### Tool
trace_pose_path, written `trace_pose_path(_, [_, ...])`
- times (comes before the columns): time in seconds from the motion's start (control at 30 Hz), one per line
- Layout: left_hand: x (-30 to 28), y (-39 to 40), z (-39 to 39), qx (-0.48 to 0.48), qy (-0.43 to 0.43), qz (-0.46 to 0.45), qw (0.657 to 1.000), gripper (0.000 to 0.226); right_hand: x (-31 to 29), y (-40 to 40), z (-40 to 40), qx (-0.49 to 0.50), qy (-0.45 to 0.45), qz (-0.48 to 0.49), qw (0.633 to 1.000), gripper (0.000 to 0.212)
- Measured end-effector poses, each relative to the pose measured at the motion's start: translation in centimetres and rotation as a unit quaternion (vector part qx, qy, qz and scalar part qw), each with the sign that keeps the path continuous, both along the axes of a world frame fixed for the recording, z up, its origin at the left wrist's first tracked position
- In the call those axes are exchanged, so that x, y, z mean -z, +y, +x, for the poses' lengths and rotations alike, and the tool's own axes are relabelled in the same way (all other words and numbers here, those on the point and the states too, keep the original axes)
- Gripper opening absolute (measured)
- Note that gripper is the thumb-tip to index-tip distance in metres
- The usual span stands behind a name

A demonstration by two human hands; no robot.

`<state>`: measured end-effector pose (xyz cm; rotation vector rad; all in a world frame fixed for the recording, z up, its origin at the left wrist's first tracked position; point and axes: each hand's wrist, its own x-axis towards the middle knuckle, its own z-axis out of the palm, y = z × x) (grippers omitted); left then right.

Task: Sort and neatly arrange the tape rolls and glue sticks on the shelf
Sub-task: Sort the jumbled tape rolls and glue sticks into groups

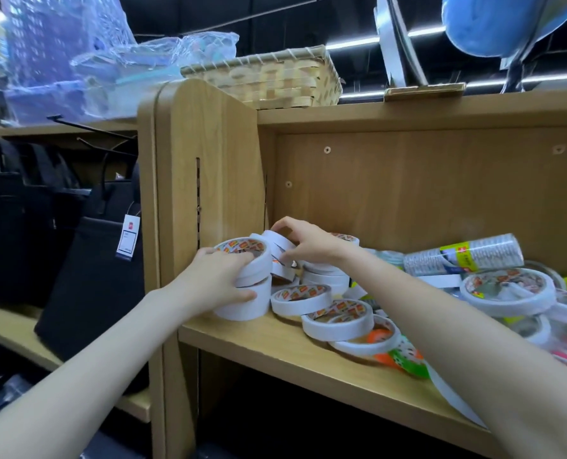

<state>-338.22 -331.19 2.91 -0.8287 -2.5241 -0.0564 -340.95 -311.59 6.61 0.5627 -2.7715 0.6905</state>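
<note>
A stack of wide white tape rolls (254, 294) stands at the left end of the wooden shelf (275, 356), against the side panel. My left hand (216, 279) is wrapped around that stack from the front. Behind it, my right hand (305, 243) grips several narrow white tape rolls (280, 256) that stand on edge and lean. More white rolls (336, 318) lie flat and overlapping in front. An orange and green patterned roll (408, 357) lies near the shelf's front edge. A large white roll (507, 293) sits at the right. I cannot make out any glue sticks.
A wrapped cylinder (464, 255) lies across the pile at right. A woven basket (275, 77) stands on the shelf top. Black bags (87, 279) with a price tag hang left of the side panel (209, 160). Yellow and pink packets crowd the far right.
</note>
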Motion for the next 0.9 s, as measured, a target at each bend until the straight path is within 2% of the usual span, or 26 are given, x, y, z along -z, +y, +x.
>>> trace_pose_path(0.07, [0.0, -0.1, 0.1, 0.0, 0.005, -0.005, 1.0, 0.026, -0.1, -0.2, -0.2, 0.003, 0.008, -0.054, 0.998, 0.048])
trace_pose_path(0.1, [0.0, -0.1, 0.1, 0.0, 0.006, -0.008, 1.0, 0.026, -0.2, -0.3, -0.2, 0.003, 0.015, -0.126, 0.992, 0.046])
trace_pose_path(0.13, [0.1, -0.1, 0.1, 0.0, 0.008, -0.009, 1.0, 0.026, -0.6, -0.3, -0.1, 0.004, 0.023, -0.22, 0.975, 0.045])
trace_pose_path(0.2, [0.1, 0.1, 0.2, -0.001, 0.016, -0.011, 1.0, 0.025, -2.2, 0.6, 0.3, -0.008, 0.041, -0.4, 0.915, 0.043])
trace_pose_path(0.23, [0.1, 0.2, 0.2, -0.004, 0.021, -0.014, 1.0, 0.026, -3.2, 1.4, 0.6, -0.024, 0.054, -0.459, 0.887, 0.043])
trace_pose_path(0.27, [0.2, 0.3, 0.3, -0.009, 0.026, -0.018, 0.999, 0.031, -4.1, 2.3, 1.1, -0.037, 0.071, -0.477, 0.875, 0.042])
trace_pose_path(0.3, [0.2, 0.4, 0.3, -0.016, 0.031, -0.022, 0.999, 0.037, -4.8, 3.2, 1.5, -0.036, 0.092, -0.455, 0.885, 0.041])
trace_pose_path(0.33, [0.3, 0.5, 0.3, -0.022, 0.036, -0.026, 0.999, 0.041, -5.4, 4.0, 1.9, -0.019, 0.121, -0.393, 0.911, 0.041])
trace_pose_path(0.4, [0.3, 0.5, 0.3, -0.026, 0.041, -0.032, 0.998, 0.04, -5.6, 5.3, 2.2, 0.043, 0.171, -0.175, 0.969, 0.041])
trace_pose_path(0.43, [0.3, 0.4, 0.3, -0.026, 0.04, -0.034, 0.998, 0.04, -5.2, 5.6, 2.1, 0.068, 0.165, -0.046, 0.983, 0.041])
trace_pose_path(0.47, [0.2, 0.4, 0.3, -0.025, 0.039, -0.038, 0.998, 0.041, -4.5, 5.7, 1.8, 0.085, 0.135, 0.063, 0.985, 0.042])
trace_pose_path(0.5, [0.2, 0.3, 0.4, -0.024, 0.037, -0.043, 0.998, 0.043, -3.8, 5.7, 1.5, 0.093, 0.109, 0.13, 0.981, 0.042])
trace_pose_path(0.53, [0.2, 0.3, 0.4, -0.023, 0.033, -0.047, 0.998, 0.044, -3.4, 5.3, 1.5, 0.092, 0.104, 0.157, 0.978, 0.042])
trace_pose_path(0.63, [0.0, 0.2, 0.4, -0.018, 0.007, -0.048, 0.999, 0.039, -3.0, 2.9, 2.0, 0.038, 0.171, 0.173, 0.969, 0.044])
trace_pose_path(0.7, [-0.4, 0.1, 0.4, -0.011, -0.014, -0.046, 0.999, 0.036, -2.2, 0.9, 2.2, -0.005, 0.138, 0.219, 0.966, 0.042])
trace_pose_path(0.8, [-0.9, -0.3, 0.9, -0.015, -0.025, -0.064, 0.998, 0.035, -0.1, -0.9, 1.5, -0.02, 0.043, 0.233, 0.971, 0.035])
trace_pose_path(0.9, [-0.9, -1.0, 1.3, -0.012, -0.037, -0.069, 0.997, 0.031, 0.4, -1.4, 0.7, -0.013, 0.102, 0.252, 0.962, 0.023])
